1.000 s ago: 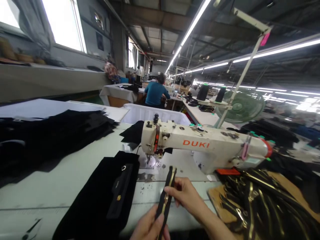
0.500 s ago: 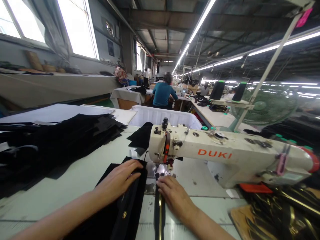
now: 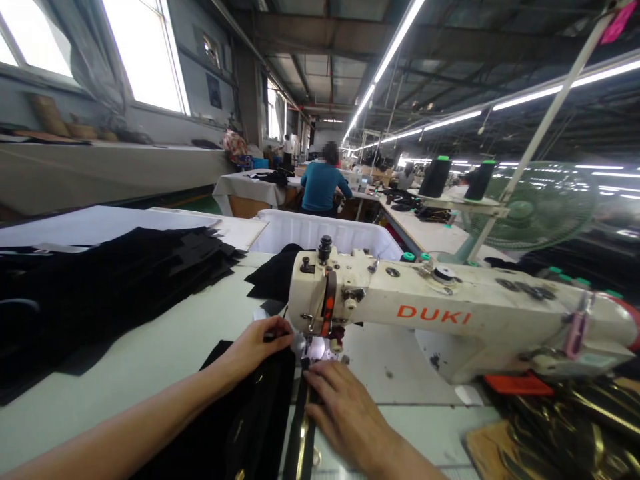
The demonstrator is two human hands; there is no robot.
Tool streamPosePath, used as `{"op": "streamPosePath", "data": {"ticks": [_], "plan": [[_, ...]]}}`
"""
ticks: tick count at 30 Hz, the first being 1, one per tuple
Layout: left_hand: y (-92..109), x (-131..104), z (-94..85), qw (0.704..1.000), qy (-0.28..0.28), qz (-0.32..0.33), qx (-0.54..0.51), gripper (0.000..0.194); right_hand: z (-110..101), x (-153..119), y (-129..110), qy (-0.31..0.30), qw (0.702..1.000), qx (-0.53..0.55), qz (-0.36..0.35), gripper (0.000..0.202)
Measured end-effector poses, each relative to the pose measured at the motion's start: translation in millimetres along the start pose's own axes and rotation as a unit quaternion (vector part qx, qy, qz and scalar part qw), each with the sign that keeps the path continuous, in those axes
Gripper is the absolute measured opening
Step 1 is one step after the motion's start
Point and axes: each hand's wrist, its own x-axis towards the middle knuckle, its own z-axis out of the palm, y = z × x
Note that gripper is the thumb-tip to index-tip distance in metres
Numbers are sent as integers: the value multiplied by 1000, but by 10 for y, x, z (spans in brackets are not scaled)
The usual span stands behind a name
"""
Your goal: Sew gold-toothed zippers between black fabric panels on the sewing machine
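Observation:
Beside the needle area of a white sewing machine [image 3: 430,313], my left hand [image 3: 263,347] is closed, thumb and fingers pinched at the top edge of a black fabric piece [image 3: 265,400]. The exact grip point is partly hidden by the fingers. That fabric hangs toward me under my left forearm and carries small gold-coloured bits. My right hand [image 3: 345,407] lies just in front of the presser foot, fingers closed over a black zipper [image 3: 303,440] with gold teeth. The zipper's upper end reaches the lit needle area [image 3: 319,348]. Its lower part runs toward me along the fabric's right side.
Stacked black fabric pieces [image 3: 115,287] cover the table's left. Another black piece [image 3: 273,273] lies behind the machine head, before a white plastic bin [image 3: 330,230]. Gold-toothed zippers [image 3: 580,427] pile at lower right. A person in blue [image 3: 323,187] sits ahead.
My left hand has gone from lying flat on the black fabric to pinching at its top edge. My right hand has stayed on the zipper, whose lower end has swung left. The view shifted slightly.

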Motion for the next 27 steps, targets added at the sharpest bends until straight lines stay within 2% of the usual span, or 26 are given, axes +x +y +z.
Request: {"op": "streamPosePath", "data": {"ticks": [3,4,5,7,9,14,17,21,27], "plan": [[65,-142,-8,998,55,14,16,31,-18,7,-11,-10,1000,-4,0,38],[72,-233,-29,997,56,32,34,34,-21,7,-9,-11,1000,-7,-2,37],[70,-336,-52,996,38,58,58,36,-22,6,-6,-11,1000,-12,-5,37],[39,-529,-83,986,-42,116,110,41,-17,-1,1,-9,1000,-24,-12,37],[-10,-640,-68,973,-100,140,153,46,-6,-10,3,-6,999,-38,-19,36],[-46,-558,102,976,-68,99,183,48,30,-22,-14,1,998,-62,-28,37],[-2,-522,152,968,-54,132,207,45,57,-19,-13,6,997,-75,-32,37],[66,-598,183,956,-38,176,230,45,101,-19,16,30,994,-90,-56,36],[228,-656,168,960,-33,171,219,51,144,-84,56,70,989,-109,-69,37]]}}
